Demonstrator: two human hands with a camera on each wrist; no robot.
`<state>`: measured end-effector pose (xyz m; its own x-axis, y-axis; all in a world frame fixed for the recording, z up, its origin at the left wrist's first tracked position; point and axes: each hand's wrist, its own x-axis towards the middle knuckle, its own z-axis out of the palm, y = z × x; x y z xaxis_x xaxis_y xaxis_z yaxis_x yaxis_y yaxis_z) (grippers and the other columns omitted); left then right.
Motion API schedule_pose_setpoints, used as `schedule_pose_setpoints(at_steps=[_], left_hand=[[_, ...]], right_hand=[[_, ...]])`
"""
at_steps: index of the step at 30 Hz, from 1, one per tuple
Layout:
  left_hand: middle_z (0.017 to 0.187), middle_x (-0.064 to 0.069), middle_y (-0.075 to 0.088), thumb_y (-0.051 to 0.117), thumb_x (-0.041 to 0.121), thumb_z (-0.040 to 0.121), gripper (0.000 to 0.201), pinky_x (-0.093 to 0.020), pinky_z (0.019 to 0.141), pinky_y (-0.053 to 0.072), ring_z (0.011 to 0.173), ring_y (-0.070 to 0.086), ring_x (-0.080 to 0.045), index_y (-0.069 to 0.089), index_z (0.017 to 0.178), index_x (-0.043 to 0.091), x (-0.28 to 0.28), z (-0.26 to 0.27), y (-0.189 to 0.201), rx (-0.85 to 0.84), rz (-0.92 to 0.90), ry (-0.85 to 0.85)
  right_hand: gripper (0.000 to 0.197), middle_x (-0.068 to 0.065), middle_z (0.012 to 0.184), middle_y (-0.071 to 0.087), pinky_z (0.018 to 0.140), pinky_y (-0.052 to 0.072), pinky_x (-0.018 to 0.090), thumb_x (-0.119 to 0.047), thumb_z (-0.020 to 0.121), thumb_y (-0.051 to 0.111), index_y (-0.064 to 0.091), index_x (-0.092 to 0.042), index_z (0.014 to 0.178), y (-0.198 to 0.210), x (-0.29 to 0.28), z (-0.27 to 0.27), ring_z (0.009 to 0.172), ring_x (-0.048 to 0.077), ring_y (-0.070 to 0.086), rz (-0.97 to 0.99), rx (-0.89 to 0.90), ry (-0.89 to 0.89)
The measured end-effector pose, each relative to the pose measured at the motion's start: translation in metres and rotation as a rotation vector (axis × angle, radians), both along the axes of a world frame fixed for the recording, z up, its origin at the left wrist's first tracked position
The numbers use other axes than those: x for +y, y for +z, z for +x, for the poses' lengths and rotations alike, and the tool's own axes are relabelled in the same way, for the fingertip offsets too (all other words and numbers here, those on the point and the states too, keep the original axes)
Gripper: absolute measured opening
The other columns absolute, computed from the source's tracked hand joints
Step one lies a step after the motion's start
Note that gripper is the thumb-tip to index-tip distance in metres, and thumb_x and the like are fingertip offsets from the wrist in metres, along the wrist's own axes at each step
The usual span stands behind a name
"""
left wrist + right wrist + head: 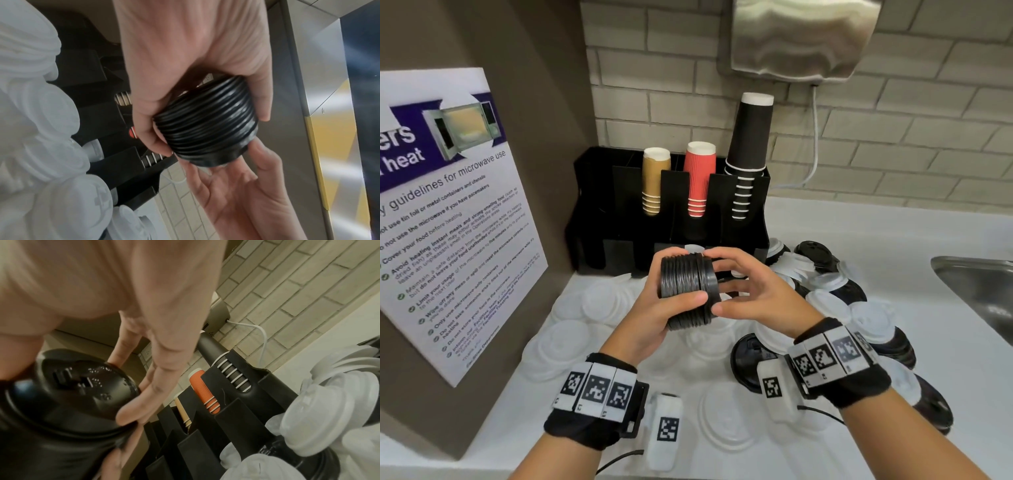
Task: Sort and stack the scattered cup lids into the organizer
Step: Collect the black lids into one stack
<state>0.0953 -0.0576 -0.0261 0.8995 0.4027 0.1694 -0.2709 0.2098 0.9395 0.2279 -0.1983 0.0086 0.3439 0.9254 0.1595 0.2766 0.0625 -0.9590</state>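
Left hand [654, 318] grips black lid stack [686, 291]; right hand [753, 294], fingers spread, touches its edge.

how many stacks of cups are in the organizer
3. The tan stack stands left, the red stack in the middle, the tall black stack right, all upside down in the organizer. Its far-left slots look empty, partly shadowed.

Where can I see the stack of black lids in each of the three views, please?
Head view: stack of black lids at centre, gripped by the left hand.
Left wrist view: the stack at centre, below the palm.
Right wrist view: its top lid faces the camera, lower left.
Shared landmark: the red cups in the black organizer.
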Motion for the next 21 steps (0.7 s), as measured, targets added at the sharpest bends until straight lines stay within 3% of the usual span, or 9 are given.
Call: schedule_pose_setpoints(at_steps=[4,9,12,15,19,21], left_hand=[[0.117,-0.01,0.059,0.078,0.018,0.067,0.072,-0.039,0.074,0.057,0.102,0.063,-0.026,0.042,0.129,0.023,-0.007,0.004,-0.001,-0.029,-0.043,0.015],[0.111,0.0,0.065,0.079,0.023,0.057,0.076,-0.037,0.068,0.056,0.096,0.068,-0.02,0.048,0.126,0.034,-0.009,0.01,-0.003,-0.062,-0.142,0.031],[0.105,0.0,0.066,0.079,0.022,0.055,0.069,-0.036,0.066,0.056,0.093,0.067,-0.02,0.052,0.118,0.032,-0.003,0.014,-0.002,-0.07,-0.172,0.047],[0.101,0.001,0.066,0.079,0.021,0.056,0.066,-0.037,0.068,0.056,0.094,0.067,-0.019,0.051,0.115,0.028,0.008,0.015,-0.001,-0.082,-0.173,0.092],[0.101,0.002,0.065,0.08,0.023,0.056,0.065,-0.038,0.068,0.056,0.093,0.067,-0.018,0.052,0.115,0.03,0.021,0.012,-0.002,-0.07,-0.18,0.132],[0.1,0.003,0.066,0.08,0.023,0.057,0.066,-0.038,0.068,0.057,0.093,0.067,-0.018,0.052,0.116,0.03,0.023,0.01,-0.006,-0.068,-0.185,0.131]], right_hand=[[0.067,0.001,0.123,0.057,0.082,0.054,0.029,-0.004,0.075,0.078,0.052,-0.034,0.13,0.001,-0.001,0.0,0.102,0.019,0.066,0.017,-0.023,-0.029],[0.065,-0.004,0.121,0.06,0.085,0.055,0.027,-0.013,0.076,0.079,0.051,-0.035,0.13,0.007,0.0,0.0,0.101,0.014,0.066,-0.008,-0.105,-0.035],[0.067,-0.005,0.13,0.056,0.093,0.051,0.029,-0.018,0.076,0.079,0.044,-0.028,0.132,0.011,0.005,0.005,0.114,0.011,0.058,-0.093,-0.188,-0.016],[0.079,-0.009,0.137,0.045,0.1,0.039,0.015,-0.028,0.072,0.082,0.038,-0.022,0.138,0.019,0.005,0.016,0.124,0.002,0.042,-0.255,-0.522,0.064],[0.082,-0.004,0.135,0.043,0.104,0.035,0.036,-0.047,0.067,0.082,0.045,-0.024,0.136,0.008,0.0,0.018,0.125,0.019,0.036,-0.778,-1.189,0.325],[0.087,-0.001,0.136,0.041,0.099,0.03,0.038,-0.052,0.067,0.078,0.039,-0.024,0.139,-0.008,-0.005,0.013,0.125,0.023,0.033,-0.948,-1.434,0.459]])
